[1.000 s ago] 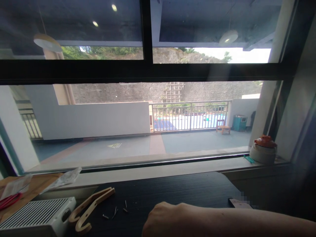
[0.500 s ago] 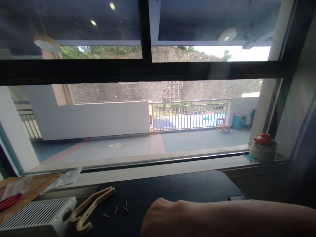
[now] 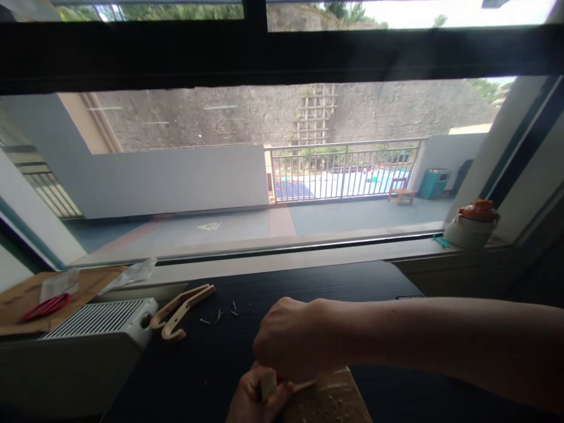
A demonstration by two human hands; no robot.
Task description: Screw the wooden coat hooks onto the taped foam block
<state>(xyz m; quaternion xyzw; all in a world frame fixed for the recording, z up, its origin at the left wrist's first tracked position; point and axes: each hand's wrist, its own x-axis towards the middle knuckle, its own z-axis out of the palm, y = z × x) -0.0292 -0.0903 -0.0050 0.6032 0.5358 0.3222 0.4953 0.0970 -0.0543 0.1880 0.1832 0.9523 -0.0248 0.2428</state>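
My left hand (image 3: 253, 396), low in the view, has its fingers closed around a pale wooden piece (image 3: 268, 385) whose squared end faces me. Directly above it is my right hand (image 3: 291, 335), curled into a fist with the back of the hand up. Whatever the right fist grips is hidden; a bit of red shows beneath it. Under both hands lies a brown block (image 3: 337, 396) with a shiny, pitted top. Two pale wooden hooks (image 3: 187, 308) rest on the dark table to the left. Several small screws or nails (image 3: 219, 316) are scattered beside them.
A white slotted appliance (image 3: 103, 317) stands left of the dark table (image 3: 317, 282). Behind it are red scissors (image 3: 50, 306) and a clear plastic bag (image 3: 134, 273) on brown cardboard (image 3: 17, 296). A jar with an orange lid (image 3: 473, 223) sits on the windowsill at right.
The view has tilted down, so the left hand, the wooden piece and the brown block now show. The right fist stays closed.
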